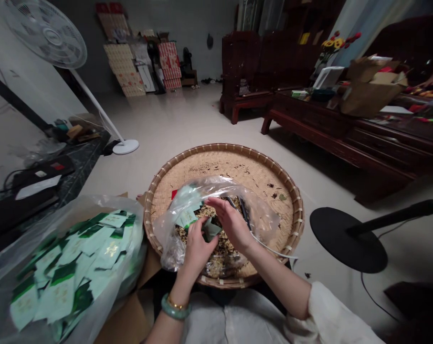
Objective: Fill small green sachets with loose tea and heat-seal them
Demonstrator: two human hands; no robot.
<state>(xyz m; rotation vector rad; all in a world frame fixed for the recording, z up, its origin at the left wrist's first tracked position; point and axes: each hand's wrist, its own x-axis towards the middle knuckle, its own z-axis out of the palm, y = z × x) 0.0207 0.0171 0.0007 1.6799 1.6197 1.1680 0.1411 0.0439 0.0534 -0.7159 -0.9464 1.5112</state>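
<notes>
My left hand (199, 242) is closed around a small pale-green packet (212, 230), pinched between thumb and fingers. Beside it, my right hand (234, 223) is held flat with its fingers stretched out, tilted over the packet; its palm side is partly hidden. Both hands are above a clear plastic bag (266, 215) spread open on a round woven bamboo tray (295, 210). Dried, crumbly brown and yellow plant bits (227, 244) fill the bag. More green packets (187, 217) lie at its left side. A dark tool with a white cord (245, 210) sits behind my right hand, partly covered.
A large plastic bag of green packets (73, 258) stands at my left. A black round stand base (347, 239) is on the floor at right. A white fan (94, 100), stacked boxes (121, 67) and a dark wooden table (331, 122) stand farther off.
</notes>
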